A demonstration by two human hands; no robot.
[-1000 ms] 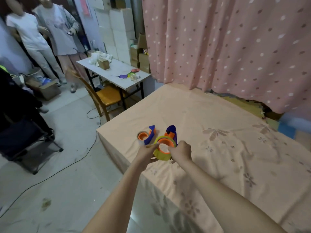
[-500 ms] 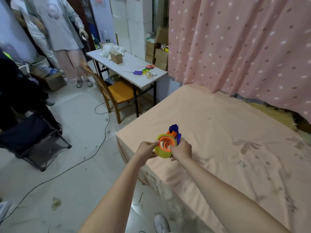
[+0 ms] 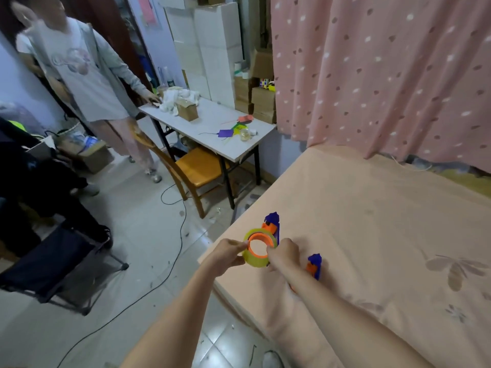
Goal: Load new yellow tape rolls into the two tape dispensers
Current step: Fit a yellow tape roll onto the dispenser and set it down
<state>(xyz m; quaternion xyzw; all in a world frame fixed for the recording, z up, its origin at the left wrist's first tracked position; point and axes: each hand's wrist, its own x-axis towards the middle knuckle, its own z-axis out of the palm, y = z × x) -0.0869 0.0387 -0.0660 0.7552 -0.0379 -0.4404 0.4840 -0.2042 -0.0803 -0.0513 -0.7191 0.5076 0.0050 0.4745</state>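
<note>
My left hand (image 3: pixel 228 254) and right hand (image 3: pixel 283 254) pinched the yellow tape roll (image 3: pixel 256 257) on a blue-and-orange plastic dispenser (image 3: pixel 272 227). A second blue-and-orange dispenser (image 3: pixel 314 265) lay on the peach bedsheet (image 3: pixel 372 235), just beside my right wrist.

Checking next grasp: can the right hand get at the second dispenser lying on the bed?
Probably yes, once freed. The right hand now grips the yellow tape roll together with the left hand. The second dispenser lies just beside the right wrist on the bed, nothing covering it.
</note>
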